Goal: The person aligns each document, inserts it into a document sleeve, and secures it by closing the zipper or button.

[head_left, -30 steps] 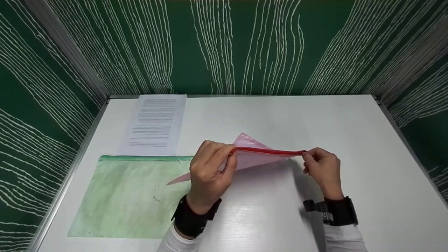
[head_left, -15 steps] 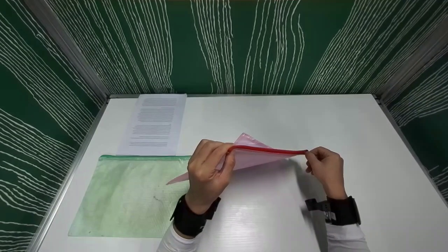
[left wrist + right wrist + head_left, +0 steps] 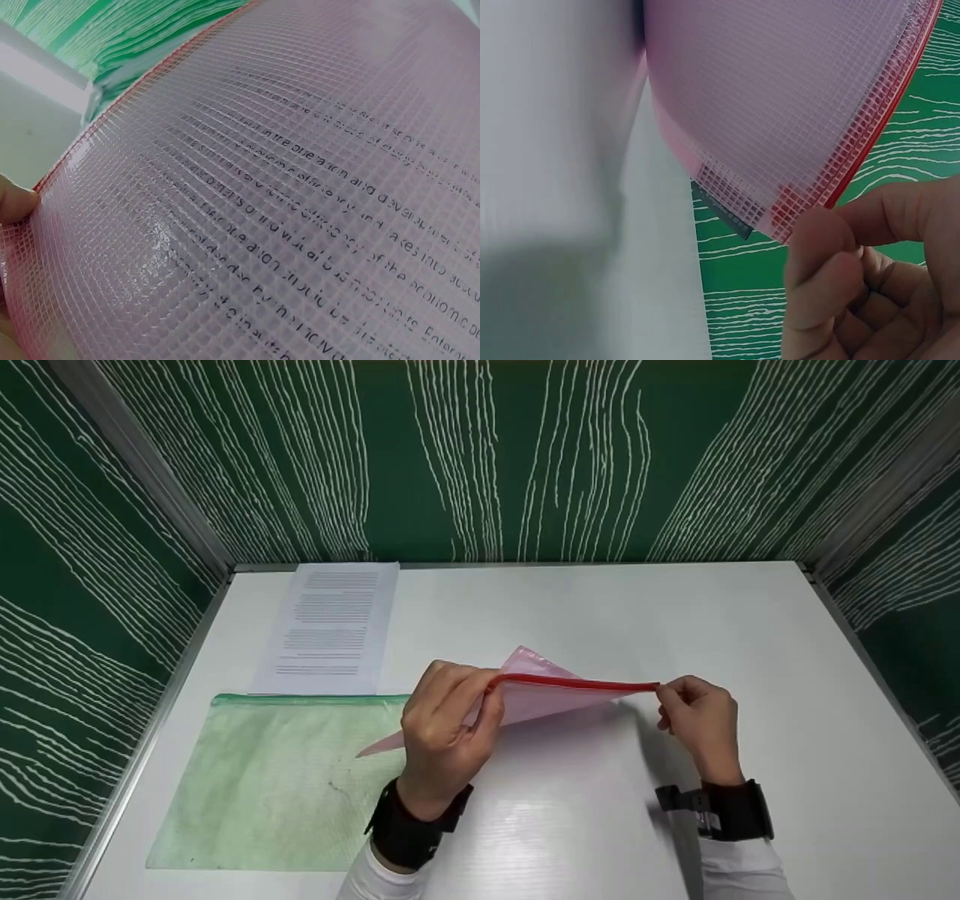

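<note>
A pink mesh zip pouch point(image 3: 547, 701) with a red zipper edge point(image 3: 577, 682) is held up over the table, its zipper stretched between both hands. My left hand point(image 3: 450, 727) pinches the zipper's left end between thumb and fingers. At the other end, my right hand point(image 3: 697, 724) pinches the pouch's corner; the right wrist view shows thumb and forefinger at the red zipper, with a small dark tag point(image 3: 721, 211) nearby. Printed text shows through the pouch's mesh point(image 3: 262, 195) in the left wrist view. Part of the pouch is hidden behind my left hand.
A green mesh zip pouch point(image 3: 262, 787) lies flat on the white table point(image 3: 825, 735) at the left, partly under my left arm. Behind it lies a printed sheet of paper point(image 3: 330, 622). Green walls with white wavy lines point(image 3: 435, 457) enclose the table.
My right hand has shifted slightly to the right, and my left hand a little to the left. The zipper between them spans slightly wider. Both hands keep their hold.
</note>
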Demonstrator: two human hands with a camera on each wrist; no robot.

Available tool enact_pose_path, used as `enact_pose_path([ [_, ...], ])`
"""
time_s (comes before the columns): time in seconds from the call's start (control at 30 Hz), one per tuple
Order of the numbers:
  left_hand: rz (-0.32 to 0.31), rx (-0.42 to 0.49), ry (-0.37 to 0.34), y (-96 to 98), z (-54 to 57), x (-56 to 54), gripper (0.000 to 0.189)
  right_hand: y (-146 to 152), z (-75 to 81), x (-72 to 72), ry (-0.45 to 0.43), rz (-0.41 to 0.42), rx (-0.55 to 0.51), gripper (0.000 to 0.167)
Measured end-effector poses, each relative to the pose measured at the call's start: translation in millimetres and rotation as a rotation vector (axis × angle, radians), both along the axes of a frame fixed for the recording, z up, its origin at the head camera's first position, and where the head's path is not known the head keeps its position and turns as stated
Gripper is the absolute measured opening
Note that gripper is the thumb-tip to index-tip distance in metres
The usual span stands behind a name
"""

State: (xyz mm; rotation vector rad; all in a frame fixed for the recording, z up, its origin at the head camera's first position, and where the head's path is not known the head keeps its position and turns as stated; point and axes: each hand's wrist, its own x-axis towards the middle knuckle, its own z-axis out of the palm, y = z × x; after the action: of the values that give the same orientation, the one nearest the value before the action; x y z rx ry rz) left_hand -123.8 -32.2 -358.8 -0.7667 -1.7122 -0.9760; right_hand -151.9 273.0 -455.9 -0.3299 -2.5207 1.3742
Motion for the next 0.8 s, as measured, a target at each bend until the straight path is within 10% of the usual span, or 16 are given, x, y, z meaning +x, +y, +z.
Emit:
enact_pose_path([
  [0.8,-0.008,0.033,0.009,-0.5,4.4,0.9,0.007,1.5,1.0,-0.6,0.020,-0.037,0.076,0.019],
])
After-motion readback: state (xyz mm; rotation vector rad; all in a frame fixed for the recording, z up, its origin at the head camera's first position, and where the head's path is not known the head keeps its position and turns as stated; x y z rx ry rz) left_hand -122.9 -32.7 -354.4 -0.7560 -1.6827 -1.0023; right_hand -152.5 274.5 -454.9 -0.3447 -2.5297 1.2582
